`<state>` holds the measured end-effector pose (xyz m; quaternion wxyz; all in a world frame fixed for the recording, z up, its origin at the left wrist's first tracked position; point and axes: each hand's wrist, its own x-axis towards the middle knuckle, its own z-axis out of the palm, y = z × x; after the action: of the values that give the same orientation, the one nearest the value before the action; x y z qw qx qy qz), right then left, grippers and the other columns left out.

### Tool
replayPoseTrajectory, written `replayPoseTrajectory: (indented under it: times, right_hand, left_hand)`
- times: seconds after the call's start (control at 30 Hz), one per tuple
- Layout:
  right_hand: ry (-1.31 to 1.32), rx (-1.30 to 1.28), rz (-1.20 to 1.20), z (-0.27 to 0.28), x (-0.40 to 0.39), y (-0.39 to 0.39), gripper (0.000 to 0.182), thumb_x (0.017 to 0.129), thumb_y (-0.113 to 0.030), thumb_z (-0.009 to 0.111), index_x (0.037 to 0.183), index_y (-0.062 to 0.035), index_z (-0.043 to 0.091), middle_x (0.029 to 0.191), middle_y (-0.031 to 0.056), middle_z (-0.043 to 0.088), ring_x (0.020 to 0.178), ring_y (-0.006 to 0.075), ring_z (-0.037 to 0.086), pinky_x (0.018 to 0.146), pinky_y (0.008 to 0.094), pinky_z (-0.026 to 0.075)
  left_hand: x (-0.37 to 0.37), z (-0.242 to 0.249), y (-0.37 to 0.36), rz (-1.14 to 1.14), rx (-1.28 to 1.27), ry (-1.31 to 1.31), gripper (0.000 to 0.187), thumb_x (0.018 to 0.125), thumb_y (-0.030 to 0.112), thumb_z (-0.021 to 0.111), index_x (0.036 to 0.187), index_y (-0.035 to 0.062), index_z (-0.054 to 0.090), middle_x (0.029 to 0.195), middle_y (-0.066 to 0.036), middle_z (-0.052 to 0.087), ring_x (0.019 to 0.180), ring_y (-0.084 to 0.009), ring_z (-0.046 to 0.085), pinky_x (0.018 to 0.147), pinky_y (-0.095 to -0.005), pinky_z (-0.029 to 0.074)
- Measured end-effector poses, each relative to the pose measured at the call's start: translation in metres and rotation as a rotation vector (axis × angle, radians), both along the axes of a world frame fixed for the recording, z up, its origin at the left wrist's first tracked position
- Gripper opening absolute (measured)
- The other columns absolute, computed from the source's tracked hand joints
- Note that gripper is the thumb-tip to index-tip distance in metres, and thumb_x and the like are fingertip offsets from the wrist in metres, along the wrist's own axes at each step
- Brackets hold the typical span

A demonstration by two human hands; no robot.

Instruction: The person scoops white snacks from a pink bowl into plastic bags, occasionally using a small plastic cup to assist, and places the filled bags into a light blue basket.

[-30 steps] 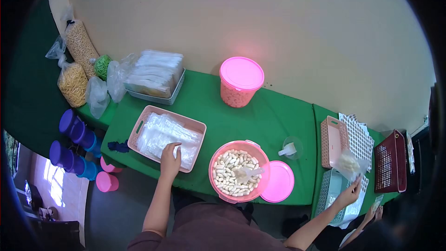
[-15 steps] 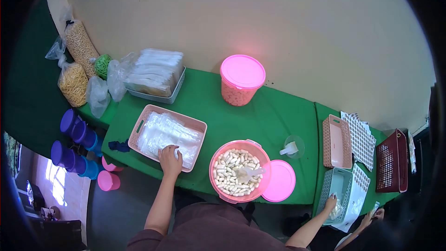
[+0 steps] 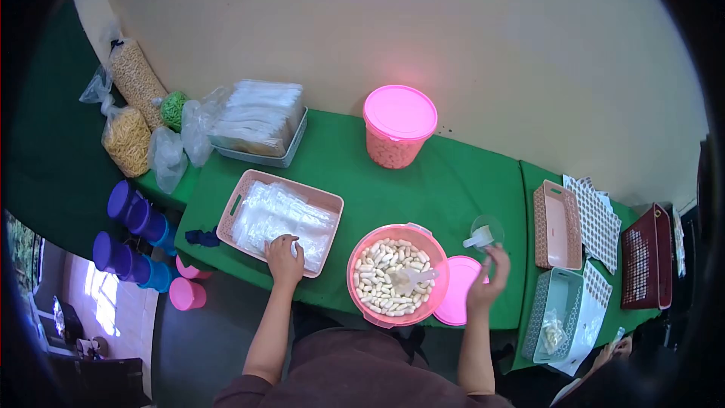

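My left hand (image 3: 285,261) lies at the lower edge of the clear plastic bags (image 3: 281,215) in a pink tray (image 3: 331,200), fingers curled, with a bit of plastic between thumb and finger. My right hand (image 3: 489,279) is raised over the right side of a pink lid (image 3: 458,291), its fingers apart and nothing in them. Just beyond its fingertips, a white scoop (image 3: 478,238) rests in a clear round dish (image 3: 495,228). Between my hands, a pink tub (image 3: 440,257) holds many white, capsule-like pieces (image 3: 385,261) and a translucent scoop (image 3: 415,278).
A lidded pink bucket (image 3: 399,125) stands by the wall. White bags fill a grey basket (image 3: 291,153) at the back left. On the right are a pink basket (image 3: 559,227), a green basket (image 3: 540,317) with a filled bag (image 3: 553,332), a maroon basket (image 3: 646,264) and another person's hand (image 3: 621,349).
My right hand has left the green basket and moved left to the scoop and lid; the filled bag it was touching lies in the basket. My left hand stays on the bags.
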<state>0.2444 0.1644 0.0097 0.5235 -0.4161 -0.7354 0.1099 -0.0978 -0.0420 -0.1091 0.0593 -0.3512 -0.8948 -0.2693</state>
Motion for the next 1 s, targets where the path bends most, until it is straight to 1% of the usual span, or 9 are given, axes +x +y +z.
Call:
replayPoseTrajectory:
  times: [0.13, 0.2, 0.3, 0.47, 0.57, 0.67, 0.77, 0.93, 1.0]
  right_hand:
    - [-0.041, -0.055, 0.017, -0.037, 0.001, -0.007, 0.016, 0.091, -0.003, 0.048, 0.100, 0.0014, 0.060, 0.103, 0.0167, 0.061, 0.105, 0.0336, 0.055, 0.093, 0.0414, 0.042]
    - [0.002, -0.107, -0.119, -0.060, 0.022, -0.004, 0.018, 0.091, -0.002, 0.045, 0.102, 0.0026, 0.059, 0.101, 0.0162, 0.059, 0.098, 0.0317, 0.053, 0.087, 0.0412, 0.042]
    - [-0.138, -0.158, -0.274, -0.102, 0.076, 0.007, 0.023, 0.092, -0.003, 0.042, 0.107, 0.0031, 0.058, 0.102, 0.0163, 0.058, 0.102, 0.0316, 0.051, 0.087, 0.0394, 0.041]
    - [-0.239, -0.307, -0.519, -0.160, 0.143, 0.023, 0.027, 0.095, -0.007, 0.040, 0.115, 0.0020, 0.055, 0.109, 0.0177, 0.055, 0.106, 0.0318, 0.051, 0.091, 0.0395, 0.041]
    - [-0.289, -0.377, -0.579, -0.183, 0.164, 0.024, 0.030, 0.096, -0.008, 0.040, 0.122, 0.0001, 0.054, 0.116, 0.0188, 0.053, 0.112, 0.0345, 0.049, 0.093, 0.0423, 0.040]
    - [-0.570, -0.340, -0.577, -0.188, 0.166, 0.022, 0.032, 0.096, -0.010, 0.041, 0.124, -0.0016, 0.053, 0.122, 0.0198, 0.050, 0.115, 0.0357, 0.046, 0.096, 0.0451, 0.038]
    - [-0.535, -0.398, -0.585, -0.182, 0.161, 0.024, 0.032, 0.095, -0.009, 0.043, 0.125, -0.0024, 0.053, 0.126, 0.0207, 0.048, 0.117, 0.0372, 0.045, 0.097, 0.0472, 0.036]
    - [-0.535, -0.457, -0.587, -0.180, 0.159, 0.026, 0.036, 0.092, -0.007, 0.044, 0.126, -0.0021, 0.052, 0.127, 0.0229, 0.047, 0.117, 0.0383, 0.045, 0.098, 0.0479, 0.036]
    - [-0.545, -0.439, -0.580, -0.181, 0.159, 0.027, 0.036, 0.090, -0.004, 0.045, 0.126, -0.0013, 0.051, 0.126, 0.0240, 0.047, 0.116, 0.0399, 0.046, 0.097, 0.0478, 0.037]
  left_hand:
    - [-0.019, -0.012, -0.022, 0.276, 0.235, 0.432, 0.039, 0.089, 0.023, 0.054, 0.123, 0.0050, 0.052, 0.123, -0.017, 0.051, 0.122, -0.0337, 0.044, 0.108, -0.0538, 0.023]
    - [-0.039, -0.025, -0.046, 0.488, 0.515, 0.305, 0.053, 0.092, 0.031, 0.052, 0.134, 0.0019, 0.039, 0.134, -0.020, 0.041, 0.128, -0.0371, 0.037, 0.108, -0.0550, 0.020]
    - [-0.055, -0.062, -0.071, 0.914, 0.295, 0.111, 0.058, 0.092, 0.027, 0.054, 0.138, 0.0019, 0.030, 0.139, -0.020, 0.034, 0.131, -0.0375, 0.031, 0.107, -0.0537, 0.022]
    - [-0.055, -0.103, -0.073, 0.881, 0.554, -0.067, 0.071, 0.086, 0.018, 0.065, 0.140, -0.0018, 0.022, 0.139, -0.029, 0.017, 0.131, -0.0440, 0.022, 0.105, -0.0504, 0.029]
    - [-0.054, -0.098, -0.067, 1.157, 0.643, -0.253, 0.065, 0.089, 0.023, 0.063, 0.135, -0.0065, 0.028, 0.136, -0.030, 0.030, 0.127, -0.0403, 0.035, 0.101, -0.0472, 0.038]
    - [-0.064, -0.107, -0.087, 0.876, 0.852, -0.569, 0.058, 0.091, 0.029, 0.060, 0.128, -0.0086, 0.037, 0.127, -0.029, 0.048, 0.113, -0.0363, 0.052, 0.092, -0.0434, 0.046]
    - [-0.060, -0.105, -0.081, 0.982, 0.781, -0.489, 0.054, 0.093, 0.034, 0.058, 0.122, -0.0090, 0.044, 0.116, -0.027, 0.058, 0.101, -0.0338, 0.061, 0.087, -0.0401, 0.049]
    - [-0.043, -0.058, -0.058, 0.991, 0.704, -0.520, 0.050, 0.093, 0.035, 0.056, 0.117, -0.0084, 0.046, 0.116, -0.028, 0.056, 0.104, -0.0358, 0.059, 0.088, -0.0425, 0.048]
    - [-0.056, -0.106, -0.074, 1.009, 0.728, -0.468, 0.051, 0.093, 0.036, 0.056, 0.118, -0.0084, 0.046, 0.117, -0.028, 0.055, 0.105, -0.0361, 0.058, 0.088, -0.0426, 0.047]
